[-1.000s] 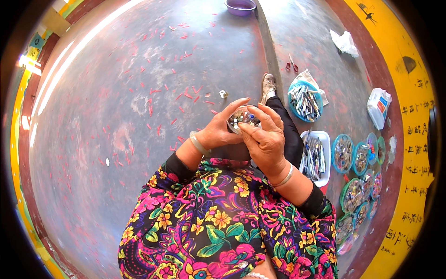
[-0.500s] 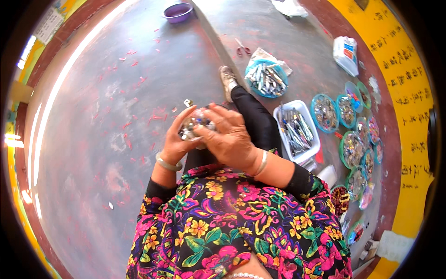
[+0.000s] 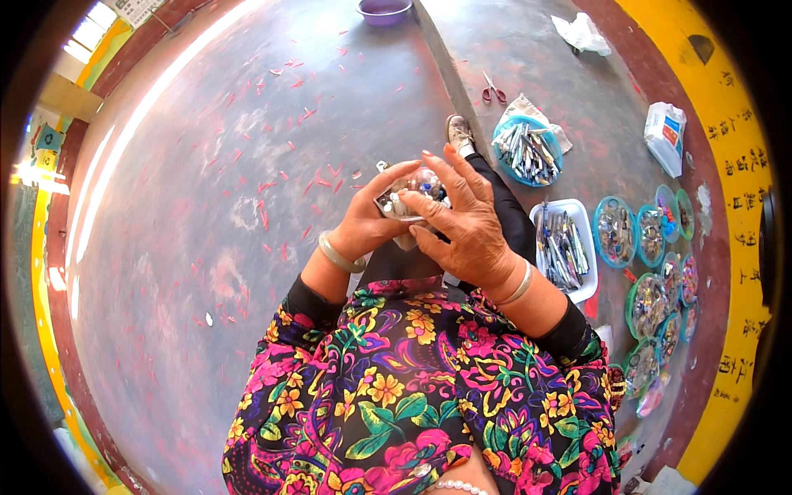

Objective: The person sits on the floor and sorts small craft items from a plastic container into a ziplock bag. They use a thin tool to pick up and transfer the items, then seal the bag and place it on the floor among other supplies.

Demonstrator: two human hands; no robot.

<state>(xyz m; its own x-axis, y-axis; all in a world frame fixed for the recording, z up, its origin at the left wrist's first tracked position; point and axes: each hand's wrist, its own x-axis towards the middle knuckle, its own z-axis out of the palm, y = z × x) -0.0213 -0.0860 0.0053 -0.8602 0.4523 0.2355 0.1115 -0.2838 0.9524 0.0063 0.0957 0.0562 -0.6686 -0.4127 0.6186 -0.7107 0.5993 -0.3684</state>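
Observation:
My left hand [image 3: 361, 221] is closed round a small clear container [image 3: 388, 206] above my lap. Mixed small shiny pieces [image 3: 425, 183], silvery, white and blue, fill it; their exact kind is too small to tell. Over the container's right side, my right hand [image 3: 472, 233] has its fingers spread. Its index fingertip reaches the pieces, while the other fingers stand raised. No object shows in that hand. Part of the container is hidden behind both hands.
On the right stand a white tub [image 3: 587, 216] of pen-like sticks, a blue basket [image 3: 554, 175] of similar ones and several round baskets [image 3: 600, 252] of small items. Scissors [image 3: 493, 91], a white package [image 3: 665, 139] and a purple basin [image 3: 384, 15] lie farther off. Red scraps [image 3: 264, 216] litter the floor.
The view has shifted left, so things appear farther right. My right hand's fingers have lifted and spread from the container, showing more of the pieces. The left hand keeps its hold.

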